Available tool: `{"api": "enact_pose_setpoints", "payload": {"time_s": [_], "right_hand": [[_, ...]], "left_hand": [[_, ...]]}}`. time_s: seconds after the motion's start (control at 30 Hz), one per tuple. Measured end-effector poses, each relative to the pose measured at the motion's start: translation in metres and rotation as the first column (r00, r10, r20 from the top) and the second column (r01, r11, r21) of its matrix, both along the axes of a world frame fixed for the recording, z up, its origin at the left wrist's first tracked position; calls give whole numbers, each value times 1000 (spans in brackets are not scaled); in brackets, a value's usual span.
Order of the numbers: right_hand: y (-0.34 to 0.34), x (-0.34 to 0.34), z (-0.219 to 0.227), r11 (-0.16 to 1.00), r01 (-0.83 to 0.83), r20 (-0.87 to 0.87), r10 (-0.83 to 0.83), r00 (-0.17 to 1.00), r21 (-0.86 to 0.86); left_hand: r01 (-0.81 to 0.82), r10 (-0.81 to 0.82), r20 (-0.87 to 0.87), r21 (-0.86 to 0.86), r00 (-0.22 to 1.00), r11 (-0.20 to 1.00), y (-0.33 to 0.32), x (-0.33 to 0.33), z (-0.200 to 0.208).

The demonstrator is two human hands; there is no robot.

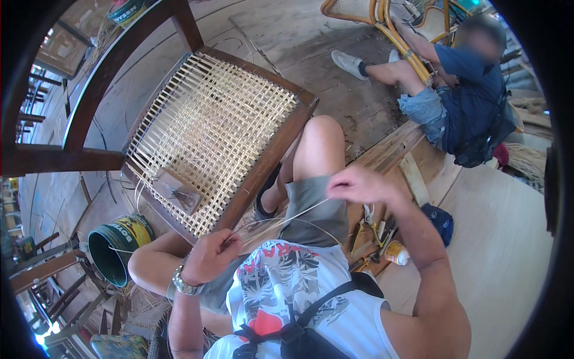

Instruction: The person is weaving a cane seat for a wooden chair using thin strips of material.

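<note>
Thin pale cane strands [306, 211] stretch across my lap between my two hands. My left hand [212, 254], wearing a metal watch, is closed with the strands at its fingertips, just below the near corner of a wooden chair. Over my knee, my right hand [359, 184] pinches the other end. The chair's seat [230, 119] carries an open cane weave inside a dark brown frame; its left part shows strands with wider gaps. A small wooden block [178, 190] with a dark clump on it rests on the near left of the weave.
A green bucket [104, 254] lies tipped at left. Right of my leg are pliers [372, 222], other hand tools and a white-capped yellow bottle [396, 252], near a blue cloth item [439, 222]. A seated person [472, 102] handles a rattan chair [394, 30] at upper right.
</note>
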State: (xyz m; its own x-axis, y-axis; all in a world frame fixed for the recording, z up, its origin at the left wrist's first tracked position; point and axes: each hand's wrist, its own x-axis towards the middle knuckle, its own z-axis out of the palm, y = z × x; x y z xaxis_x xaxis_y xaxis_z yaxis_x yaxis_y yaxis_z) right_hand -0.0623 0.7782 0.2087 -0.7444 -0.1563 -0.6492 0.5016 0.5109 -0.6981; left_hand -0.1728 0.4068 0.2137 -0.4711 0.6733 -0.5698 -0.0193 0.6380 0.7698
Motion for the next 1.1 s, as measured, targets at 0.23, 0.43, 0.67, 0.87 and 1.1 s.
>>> {"api": "enact_pose_setpoints", "payload": {"time_s": [0.23,0.43,0.67,0.87,1.1], "right_hand": [[65,45,18,951,23,-51,-8,999,309],[83,54,17,915,98,-129,-51,990,391],[118,67,10,799,152,-190,-47,981,582],[115,63,10,624,180,-295,86,952,760],[83,50,36,790,569,-110,-601,792,-228]], "left_hand": [[47,-51,126,35,991,998,-18,5,-20],[62,-63,37,11,997,998,-23,13,-36],[56,-69,-158,-88,985,995,-53,16,-38],[-21,-34,-267,-200,963,979,-89,22,-33],[-229,73,-660,-153,747,961,-84,21,21]]}}
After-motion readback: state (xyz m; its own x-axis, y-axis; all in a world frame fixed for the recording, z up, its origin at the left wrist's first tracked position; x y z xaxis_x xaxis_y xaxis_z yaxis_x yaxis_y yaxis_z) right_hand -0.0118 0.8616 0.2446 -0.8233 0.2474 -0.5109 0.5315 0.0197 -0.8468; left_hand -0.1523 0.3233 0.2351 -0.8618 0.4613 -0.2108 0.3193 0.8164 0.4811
